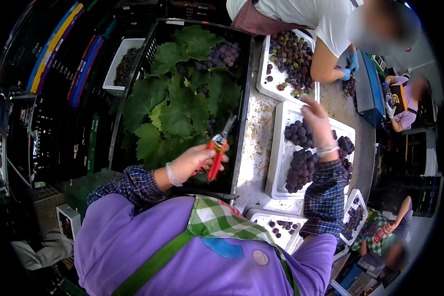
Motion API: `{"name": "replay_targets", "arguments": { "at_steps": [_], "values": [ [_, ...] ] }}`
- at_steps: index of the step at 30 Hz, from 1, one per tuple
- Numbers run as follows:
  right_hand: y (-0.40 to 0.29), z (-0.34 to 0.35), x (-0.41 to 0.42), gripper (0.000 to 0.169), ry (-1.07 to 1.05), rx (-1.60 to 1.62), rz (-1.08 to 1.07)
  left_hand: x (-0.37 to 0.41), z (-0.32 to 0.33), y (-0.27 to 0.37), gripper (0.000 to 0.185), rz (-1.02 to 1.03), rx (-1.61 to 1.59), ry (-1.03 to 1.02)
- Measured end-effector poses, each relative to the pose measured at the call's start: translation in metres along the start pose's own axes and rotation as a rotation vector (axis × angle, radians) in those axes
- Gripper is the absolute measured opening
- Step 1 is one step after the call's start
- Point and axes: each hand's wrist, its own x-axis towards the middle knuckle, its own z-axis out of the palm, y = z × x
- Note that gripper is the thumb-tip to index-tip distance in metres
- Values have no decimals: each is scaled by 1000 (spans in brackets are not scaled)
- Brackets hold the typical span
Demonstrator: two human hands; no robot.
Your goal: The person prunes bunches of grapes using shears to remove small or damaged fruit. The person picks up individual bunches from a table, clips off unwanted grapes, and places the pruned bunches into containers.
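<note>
In a thin clear glove, my left hand [197, 161] grips red-handled pruning shears [218, 148] over a black crate [244, 111]. Large green grape leaves [185, 107] and a bunch of purple grapes [225, 55] lie inside that crate. My right hand [315, 120], gloved too, is raised above a white foam tray [275, 166] with dark grape bunches [301, 168] in it. Its fingers reach towards the neighbouring foam tray [266, 87] of loose purple and green grapes [290, 59]. No item shows in this hand, though its fingertips are blurred.
A co-worker in blue gloves [346, 72] stands across the metal table [259, 140] beside a blue crate [370, 88]. A smaller foam tray [288, 240] with loose grapes is near my body. Stacked black crates [59, 63] stand at left; two more people are at right.
</note>
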Motion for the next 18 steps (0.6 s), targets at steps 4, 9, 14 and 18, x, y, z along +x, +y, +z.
{"name": "replay_targets", "arguments": {
  "at_steps": [4, 9, 14, 18],
  "values": [
    [-34, 80, 0, 42, -194, -7, -94, -40, -37, 10, 41, 166, 126, 290],
    [-31, 162, 40, 42, -307, 320, 48, -90, -78, -5, 35, 363, 232, 524],
    [-18, 229, 107, 48, -130, 108, 33, -109, -83, -27, 32, 307, 263, 581],
    [2, 272, 146, 63, -63, 52, 91, -106, -77, -19, 36, 286, 238, 533]
  ]
}}
